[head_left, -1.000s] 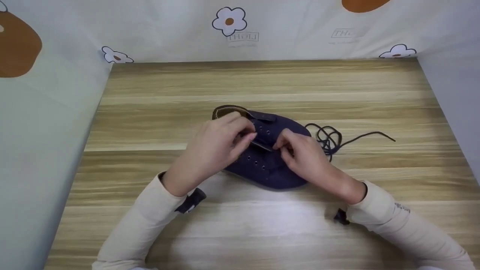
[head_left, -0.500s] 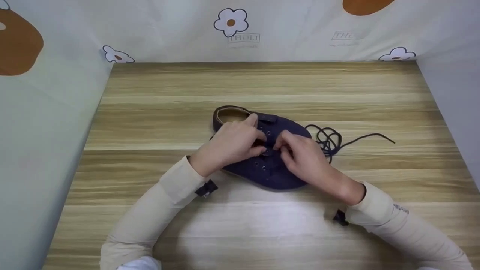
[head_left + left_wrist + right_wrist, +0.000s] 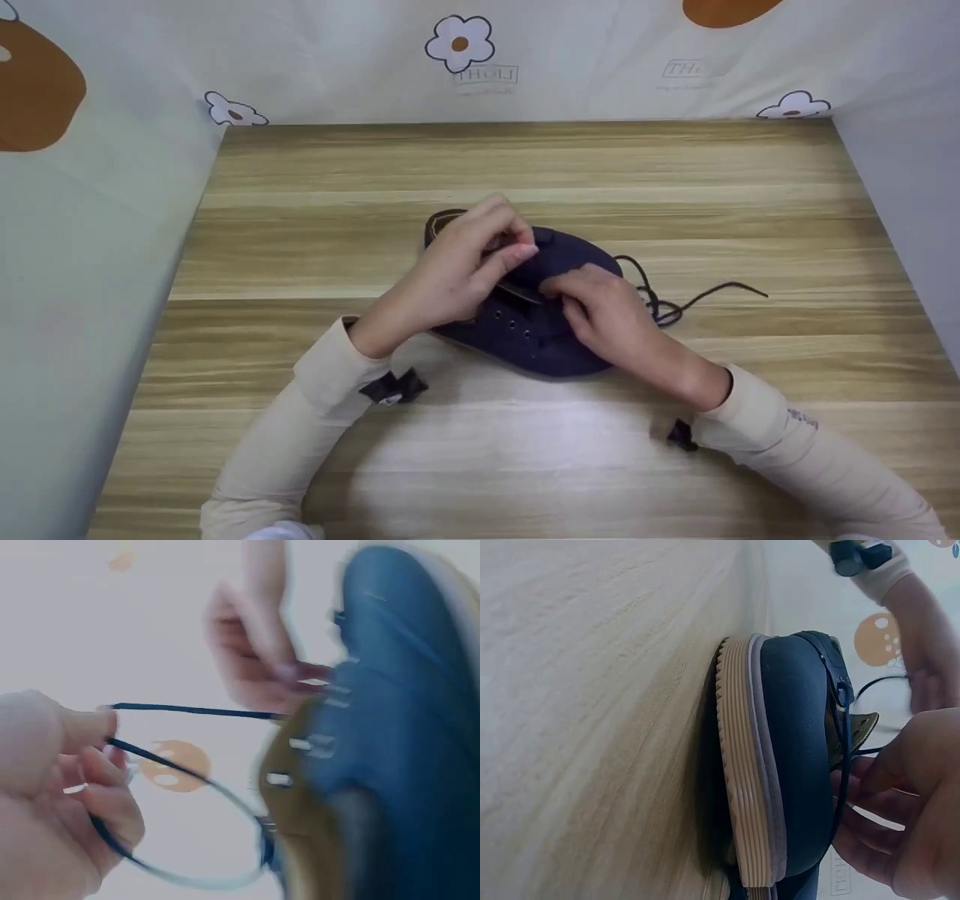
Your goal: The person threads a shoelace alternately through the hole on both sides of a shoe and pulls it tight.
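A dark blue shoe (image 3: 555, 352) lies on its sole, toe to the right, with metal eyelets along its near flap. Above its opening, the left hand (image 3: 457, 262) pinches a dark lace (image 3: 187, 711), which runs taut from the fingertips to the shoe in the left wrist view; a loop of it hangs below. The right hand (image 3: 619, 315) grips the raised eyelet flap or tongue near the shoe's middle; which of these is partly hidden by the fingers. In the right wrist view its fingers lie against the shoe (image 3: 799, 757), beside a strand of lace (image 3: 845, 757).
Loose lace (image 3: 667, 311) curls on the wooden table (image 3: 525, 165) to the right of the toe, its end stretching further right. A pale curtain (image 3: 337, 60) with flower prints stands behind the table and along its sides.
The left hand moved right onto the shoe's middle, then lifted up and back, pinching the lace. The loose coil beside the toe has shrunk and its end has slid left. The right hand barely moved.
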Available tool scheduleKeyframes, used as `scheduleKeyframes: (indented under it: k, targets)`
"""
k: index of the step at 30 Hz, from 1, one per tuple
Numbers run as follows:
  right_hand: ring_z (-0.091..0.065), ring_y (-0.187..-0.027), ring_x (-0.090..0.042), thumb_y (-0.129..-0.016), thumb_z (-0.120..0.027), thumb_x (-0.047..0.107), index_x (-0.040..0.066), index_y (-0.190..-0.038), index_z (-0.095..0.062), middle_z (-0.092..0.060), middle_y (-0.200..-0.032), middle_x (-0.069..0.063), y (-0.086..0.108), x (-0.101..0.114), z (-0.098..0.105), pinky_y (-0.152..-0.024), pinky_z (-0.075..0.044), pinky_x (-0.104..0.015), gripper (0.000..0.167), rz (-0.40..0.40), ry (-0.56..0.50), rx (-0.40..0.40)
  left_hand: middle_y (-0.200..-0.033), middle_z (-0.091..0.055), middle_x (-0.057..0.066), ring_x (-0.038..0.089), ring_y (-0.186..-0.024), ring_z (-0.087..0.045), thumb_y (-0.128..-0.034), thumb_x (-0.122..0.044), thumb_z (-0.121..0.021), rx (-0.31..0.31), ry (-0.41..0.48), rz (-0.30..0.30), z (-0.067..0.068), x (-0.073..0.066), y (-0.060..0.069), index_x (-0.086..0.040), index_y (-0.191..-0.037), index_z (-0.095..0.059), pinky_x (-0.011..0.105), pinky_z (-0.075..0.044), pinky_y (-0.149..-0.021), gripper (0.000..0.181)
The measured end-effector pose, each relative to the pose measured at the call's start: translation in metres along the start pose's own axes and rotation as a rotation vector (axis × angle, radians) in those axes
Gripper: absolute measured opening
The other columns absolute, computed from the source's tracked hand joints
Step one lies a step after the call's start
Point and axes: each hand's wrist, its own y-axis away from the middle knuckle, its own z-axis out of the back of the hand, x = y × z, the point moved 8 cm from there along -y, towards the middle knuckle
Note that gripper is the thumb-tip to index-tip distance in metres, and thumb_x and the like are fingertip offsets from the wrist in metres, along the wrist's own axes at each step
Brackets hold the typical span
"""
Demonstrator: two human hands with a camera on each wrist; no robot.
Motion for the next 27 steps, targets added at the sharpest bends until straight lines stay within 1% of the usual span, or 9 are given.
scheduleKeyframes:
  k: [3, 6, 12, 14, 16, 19, 22, 25, 27]
  targets:
    - [-0.065, -0.086, -0.015, -0.087, -0.057, -0.004, 0.015, -0.101, -0.074, -0.075, -0.093, 0.002, -0.001, 0.0, 0.001, -0.077, -0.053, -0.032, 0.029, 0.008, 0.002, -0.001, -0.095, -0.057, 0.007, 0.011, -0.081, -0.055, -0.1008, -0.009, -0.052, -0.115, 0.288, -0.054, 0.026, -0.012, 0.007, 0.003, -0.097, -0.056, 0.025, -0.048, -0.076, 0.013]
    - [-0.065, -0.086, -0.015, -0.088, -0.056, -0.004, 0.014, -0.101, -0.074, -0.075, -0.094, 0.002, -0.001, 0.0, 0.0, -0.077, -0.053, -0.031, 0.029, 0.005, 0.004, 0.005, -0.093, -0.059, 0.007, 0.011, -0.073, -0.06, -0.0996, 0.0, -0.049, -0.202, 0.456, -0.067, 0.042, -0.015, 0.013, 0.006, -0.097, -0.053, 0.026, -0.052, -0.07, 0.008]
    - [-0.064, -0.086, -0.015, -0.089, -0.056, -0.002, 0.014, -0.1, -0.074, -0.075, -0.094, 0.001, 0.0, 0.0, -0.004, -0.078, -0.053, -0.031, 0.027, 0.0, -0.007, 0.014, -0.08, -0.066, 0.003, 0.017, -0.059, -0.059, -0.0991, -0.002, -0.051, -0.268, 0.487, -0.002, 0.043, -0.003, 0.018, -0.001, -0.095, -0.055, 0.027, -0.049, -0.049, 0.005]
    - [-0.065, -0.087, -0.016, -0.089, -0.057, -0.001, 0.014, -0.1, -0.074, -0.075, -0.095, 0.001, 0.001, 0.0, -0.004, -0.078, -0.053, -0.032, 0.025, 0.001, -0.007, 0.016, -0.081, -0.066, 0.001, 0.02, -0.067, -0.064, -0.0972, -0.001, -0.054, -0.288, 0.509, -0.03, 0.042, -0.004, 0.018, 0.001, -0.094, -0.056, 0.028, -0.054, -0.056, 0.005]
    - [-0.065, -0.087, -0.016, -0.089, -0.058, 0.001, 0.013, -0.101, -0.074, -0.075, -0.095, 0.001, 0.001, 0.0, -0.004, -0.079, -0.053, -0.032, 0.024, 0.002, -0.008, 0.018, -0.081, -0.066, 0.0, 0.019, -0.071, -0.065, -0.0942, -0.001, -0.056, -0.318, 0.518, -0.093, 0.045, -0.01, 0.019, 0.005, -0.091, -0.057, 0.029, -0.056, -0.062, 0.007]
    - [-0.065, -0.088, -0.016, -0.089, -0.059, 0.002, 0.014, -0.101, -0.074, -0.075, -0.095, 0.001, 0.001, 0.0, -0.005, -0.08, -0.053, -0.032, 0.022, -0.002, -0.008, 0.022, -0.078, -0.064, 0.001, 0.016, -0.069, -0.062, -0.0895, -0.002, -0.06, -0.356, 0.469, -0.203, 0.051, -0.022, 0.022, 0.009, -0.086, -0.058, 0.027, -0.054, -0.062, 0.011]
    - [-0.065, -0.089, -0.016, -0.089, -0.061, 0.003, 0.014, -0.101, -0.074, -0.075, -0.096, 0.001, 0.001, 0.0, -0.004, -0.081, -0.053, -0.033, 0.021, -0.008, -0.011, 0.024, -0.075, -0.064, 0.004, 0.011, -0.067, -0.057, -0.088, -0.004, -0.062, -0.37, 0.33, -0.235, 0.053, -0.027, 0.024, 0.006, -0.084, -0.062, 0.024, -0.048, -0.06, 0.01]
    - [-0.065, -0.09, -0.017, -0.09, -0.061, 0.004, 0.013, -0.102, -0.074, -0.074, -0.097, 0.0, 0.001, 0.0, -0.005, -0.081, -0.053, -0.033, 0.02, -0.007, -0.013, 0.026, -0.074, -0.065, 0.004, 0.007, -0.064, -0.055, -0.091, -0.009, -0.063, -0.308, 0.129, -0.168, 0.046, -0.019, 0.023, 0.0, -0.086, -0.066, 0.022, -0.046, -0.058, 0.01]
    - [-0.065, -0.09, -0.017, -0.09, -0.061, 0.004, 0.013, -0.102, -0.074, -0.074, -0.097, 0.0, 0.001, 0.0, -0.005, -0.082, -0.053, -0.033, 0.019, -0.005, -0.015, 0.03, -0.073, -0.065, 0.002, 0.006, -0.063, -0.054, -0.094, -0.016, -0.063, -0.212, -0.049, -0.082, 0.036, -0.008, 0.022, -0.006, -0.088, -0.068, 0.022, -0.046, -0.057, 0.013]
